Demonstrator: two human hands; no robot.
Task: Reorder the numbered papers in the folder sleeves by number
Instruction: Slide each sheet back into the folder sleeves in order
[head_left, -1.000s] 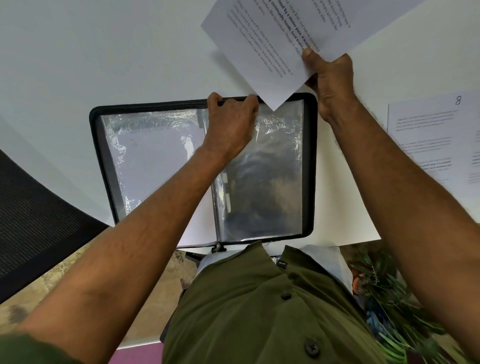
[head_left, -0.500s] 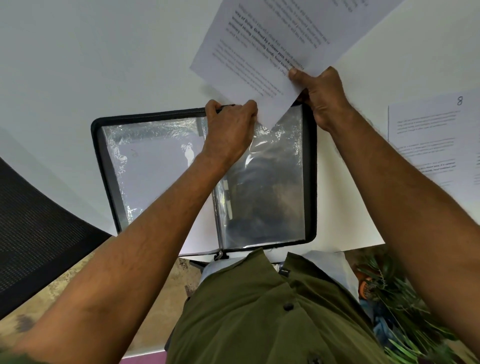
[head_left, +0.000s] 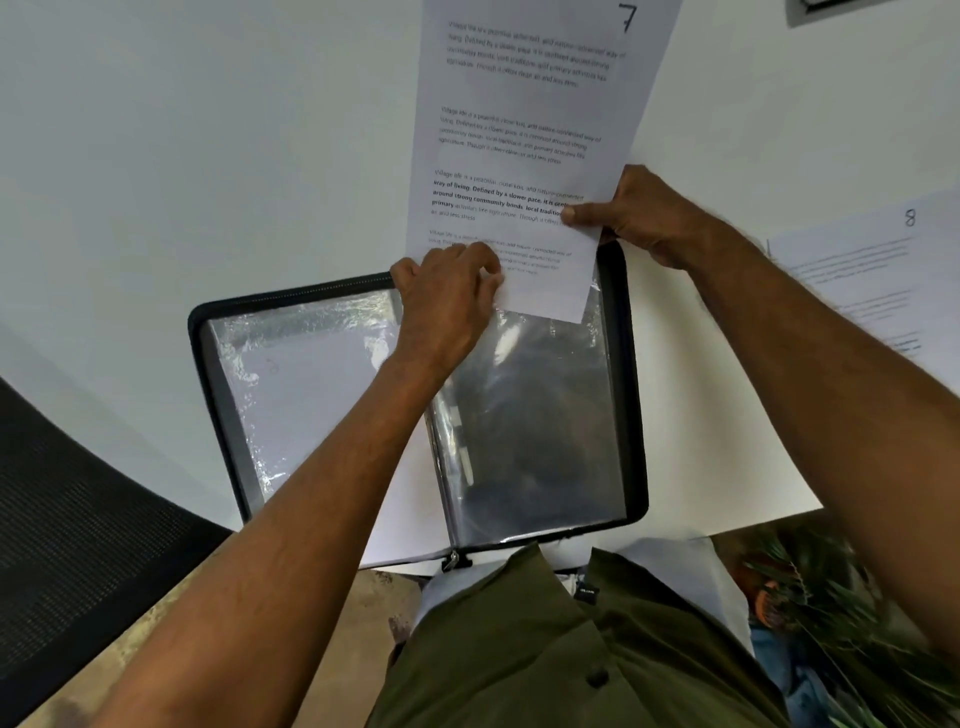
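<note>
Right hand (head_left: 644, 215): thumb flat on the printed face of the paper marked 7 (head_left: 524, 130), other fingers curled behind the sheet's right edge, so it's a pinch grip on the sheet. Left hand (head_left: 447, 301): fingers bunched narrow at the sheet's near-left corner, right at the far rim of the folder (head_left: 636, 415). Can't tell whether they grip the paper, the sleeve mouth, or both.

Paper 7 runs from the hands toward the far side, text upright, handwritten 7 at the far-right corner. Its near edge overlaps the far end of the right sleeve (head_left: 530, 431); whether it's inside the sleeve or just over it isn't clear.

Folder lies open and flat on the white table (head_left: 156, 156), near the person. Black zip-edged rim, rounded corners. Sleeves are clear, crinkled, glossy plastic. Left sleeve (head_left: 311, 379) has a white sheet in it, number unreadable. Right sleeve shows dark through it.

Paper marked 8 (head_left: 872, 280) lies flat on the table, right of the folder, apart from both hands.

Black mesh chair (head_left: 78, 545) at near left.
</note>
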